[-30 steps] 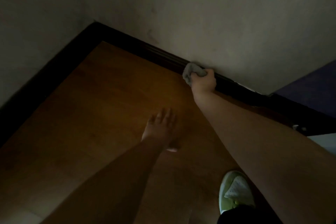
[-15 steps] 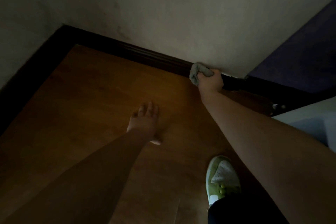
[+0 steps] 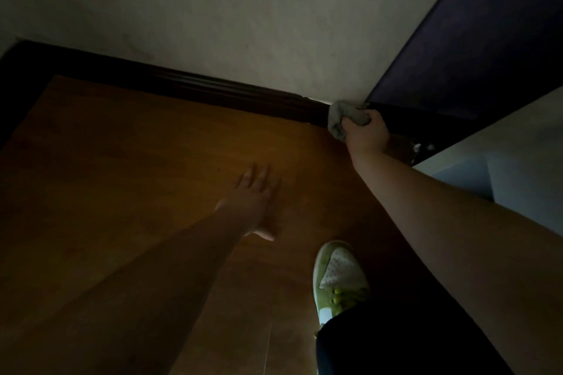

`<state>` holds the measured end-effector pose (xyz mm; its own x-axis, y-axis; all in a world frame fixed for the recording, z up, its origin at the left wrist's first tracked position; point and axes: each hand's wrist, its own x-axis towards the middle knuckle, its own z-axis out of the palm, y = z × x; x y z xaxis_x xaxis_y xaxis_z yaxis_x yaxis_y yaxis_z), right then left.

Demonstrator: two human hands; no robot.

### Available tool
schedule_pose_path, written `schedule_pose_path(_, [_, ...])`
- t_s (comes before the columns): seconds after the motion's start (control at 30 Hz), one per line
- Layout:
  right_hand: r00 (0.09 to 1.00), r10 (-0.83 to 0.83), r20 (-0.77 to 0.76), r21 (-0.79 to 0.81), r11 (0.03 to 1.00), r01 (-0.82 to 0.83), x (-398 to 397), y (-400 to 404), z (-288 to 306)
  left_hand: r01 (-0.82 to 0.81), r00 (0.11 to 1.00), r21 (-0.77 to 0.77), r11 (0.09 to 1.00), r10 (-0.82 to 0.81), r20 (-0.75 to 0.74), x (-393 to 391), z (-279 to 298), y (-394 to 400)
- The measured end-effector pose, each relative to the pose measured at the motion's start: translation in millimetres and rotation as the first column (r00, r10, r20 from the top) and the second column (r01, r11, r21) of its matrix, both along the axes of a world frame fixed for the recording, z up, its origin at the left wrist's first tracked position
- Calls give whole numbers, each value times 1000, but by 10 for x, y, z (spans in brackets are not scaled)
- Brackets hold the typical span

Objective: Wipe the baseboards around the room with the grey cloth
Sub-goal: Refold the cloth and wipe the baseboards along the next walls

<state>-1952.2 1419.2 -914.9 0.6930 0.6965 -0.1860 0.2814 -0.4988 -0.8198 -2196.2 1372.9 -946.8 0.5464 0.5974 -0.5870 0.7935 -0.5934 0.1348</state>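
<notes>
Left hand point(image 3: 257, 201) flat on the floor point(image 3: 137, 161), fingers spread, holding nothing; looks like bracing. Baseboard point(image 3: 213, 90) runs along the floor's far edge from the left corner. Right hand point(image 3: 367, 135) grips the bunched cloth point(image 3: 342, 119), pressed on the baseboard's right end where the wall meets a dark panel point(image 3: 475, 49). Judgement: this stretch is about finished; can't tell clean from dirty in this light. Other walls out of view, likely left.

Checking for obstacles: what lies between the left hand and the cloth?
Head view: only bare wooden floor between the left hand and the cloth.
</notes>
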Motion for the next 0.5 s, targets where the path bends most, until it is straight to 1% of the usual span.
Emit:
schedule_pose_path(0.07, [1000, -30, -2, -3, 1000, 30, 94, -75, 3, 0, 1000, -1, 1000, 0, -5, 7, 12, 12])
schedule_pose_path(0.17, [998, -67, 16, -55, 996, 68, 235, -181, 59, 6, 1000, 15, 1000, -5, -27, 38, 23, 4])
schedule_pose_path(0.33, [998, -59, 25, -74, 995, 61, 362, -226, -9, -15, 999, 7, 1000, 16, -33, 76, -26, 6])
schedule_pose_path(0.5, [988, -139, -66, -40, 990, 137, 197, -321, 101, -13, 1000, 20, 1000, 14, -20, 53, -23, 5])
